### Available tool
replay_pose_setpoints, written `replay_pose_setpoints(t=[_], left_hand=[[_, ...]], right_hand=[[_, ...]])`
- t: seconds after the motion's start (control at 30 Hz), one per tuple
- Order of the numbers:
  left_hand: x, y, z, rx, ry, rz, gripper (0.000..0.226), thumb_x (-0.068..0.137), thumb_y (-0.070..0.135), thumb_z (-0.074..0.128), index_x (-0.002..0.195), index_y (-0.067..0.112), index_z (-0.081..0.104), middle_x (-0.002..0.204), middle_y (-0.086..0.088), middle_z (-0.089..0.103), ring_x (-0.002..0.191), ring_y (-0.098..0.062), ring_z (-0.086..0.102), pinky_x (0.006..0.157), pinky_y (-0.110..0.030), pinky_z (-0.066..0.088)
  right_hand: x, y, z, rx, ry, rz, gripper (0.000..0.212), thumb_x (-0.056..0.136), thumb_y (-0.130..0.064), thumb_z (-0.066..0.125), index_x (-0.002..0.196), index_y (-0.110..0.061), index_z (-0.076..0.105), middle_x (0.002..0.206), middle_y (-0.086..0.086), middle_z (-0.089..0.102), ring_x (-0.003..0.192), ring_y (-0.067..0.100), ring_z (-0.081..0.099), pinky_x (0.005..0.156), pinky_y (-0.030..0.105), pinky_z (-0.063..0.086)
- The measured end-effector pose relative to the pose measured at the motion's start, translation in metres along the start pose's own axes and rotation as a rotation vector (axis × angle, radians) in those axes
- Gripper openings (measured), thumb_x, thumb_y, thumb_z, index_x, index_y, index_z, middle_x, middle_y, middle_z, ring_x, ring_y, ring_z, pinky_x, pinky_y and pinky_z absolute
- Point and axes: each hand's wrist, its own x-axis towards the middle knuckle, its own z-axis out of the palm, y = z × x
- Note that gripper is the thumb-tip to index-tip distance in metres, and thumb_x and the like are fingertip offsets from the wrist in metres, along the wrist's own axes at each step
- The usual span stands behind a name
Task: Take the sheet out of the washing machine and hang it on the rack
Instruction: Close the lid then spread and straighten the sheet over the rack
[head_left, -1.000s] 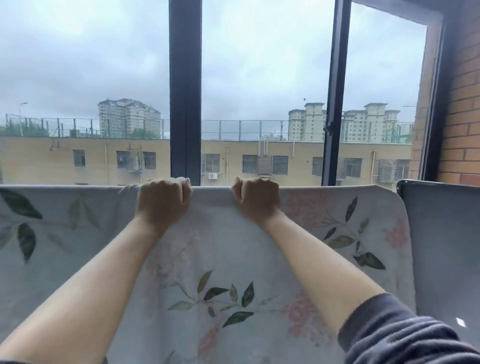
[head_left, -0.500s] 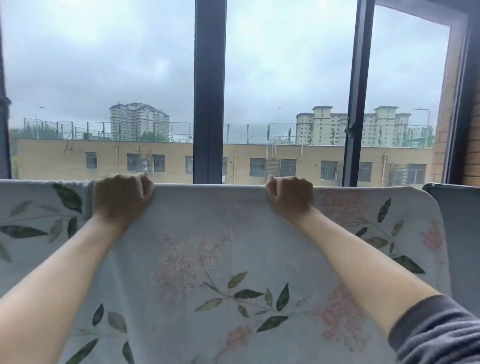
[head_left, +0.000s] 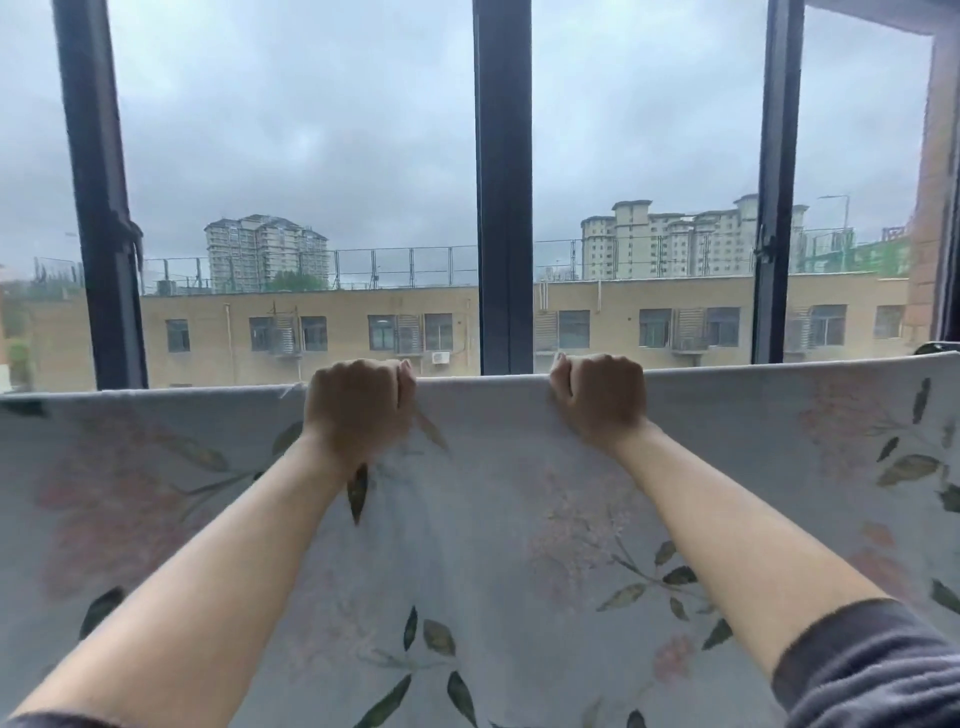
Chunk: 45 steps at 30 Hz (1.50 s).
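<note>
Grey floral sheet, draped before my window; left hand and right hand each fisted around its top edge, apart.

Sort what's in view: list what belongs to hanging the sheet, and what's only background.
Belongs to the job:
- floral sheet, draped with its top edge level; the rack under it is hidden
- left hand, gripping the top edge
- right hand, gripping the top edge

Only background:
- window frame
- yellow building outside
- brick wall
</note>
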Motion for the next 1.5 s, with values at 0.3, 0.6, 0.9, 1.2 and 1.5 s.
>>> replay_pose_setpoints(t=[0.3, 0.6, 0.9, 1.2, 1.5], left_hand=[[-0.035, -0.146, -0.014, 0.069, 0.022, -0.120, 0.056, 0.096, 0.024, 0.033, 0.043, 0.009, 0.045, 0.038, 0.001, 0.032, 0.036, -0.014, 0.036, 0.050, -0.022, 0.030], [-0.033, -0.135, -0.014, 0.075, 0.101, -0.092, 0.054, 0.092, 0.031, 0.023, 0.040, 0.018, 0.029, 0.034, 0.004, 0.028, 0.030, -0.007, 0.021, 0.045, -0.011, 0.014], [-0.040, -0.157, -0.026, 0.031, -0.032, 0.002, 0.051, 0.097, 0.034, 0.019, 0.053, 0.018, 0.039, 0.047, 0.005, 0.037, 0.040, -0.007, 0.033, 0.042, -0.020, 0.020], [-0.073, -0.308, -0.044, 0.039, -0.009, -0.118, 0.053, 0.091, 0.026, 0.034, 0.045, 0.008, 0.055, 0.041, -0.008, 0.046, 0.038, -0.022, 0.040, 0.048, -0.023, 0.031], [-0.103, -0.395, -0.058, 0.017, 0.080, -0.156, 0.057, 0.087, 0.036, 0.023, 0.057, 0.008, 0.062, 0.049, -0.016, 0.059, 0.044, -0.034, 0.056, 0.051, -0.033, 0.045]], right_hand=[[0.002, -0.014, 0.007, 0.004, 0.038, 0.029, 0.057, 0.085, -0.032, 0.031, 0.045, -0.002, 0.057, 0.043, 0.020, 0.055, 0.036, 0.033, 0.055, 0.047, 0.028, 0.042], [0.009, -0.134, 0.013, 0.067, 0.179, -0.081, 0.048, 0.084, -0.029, 0.037, 0.041, -0.015, 0.052, 0.035, -0.001, 0.046, 0.028, 0.021, 0.042, 0.046, 0.016, 0.020], [0.010, -0.231, 0.013, 0.090, 0.044, -0.089, 0.052, 0.095, -0.032, 0.031, 0.047, -0.020, 0.045, 0.040, -0.006, 0.038, 0.033, 0.017, 0.038, 0.043, 0.019, 0.027], [0.010, -0.233, 0.002, 0.043, 0.074, -0.027, 0.053, 0.093, -0.029, 0.030, 0.045, -0.014, 0.045, 0.042, -0.005, 0.029, 0.034, 0.017, 0.029, 0.046, 0.018, 0.021], [0.011, -0.257, 0.000, 0.063, 0.014, 0.010, 0.058, 0.093, -0.036, 0.024, 0.048, -0.010, 0.051, 0.043, -0.002, 0.037, 0.036, 0.021, 0.042, 0.046, 0.021, 0.030]])
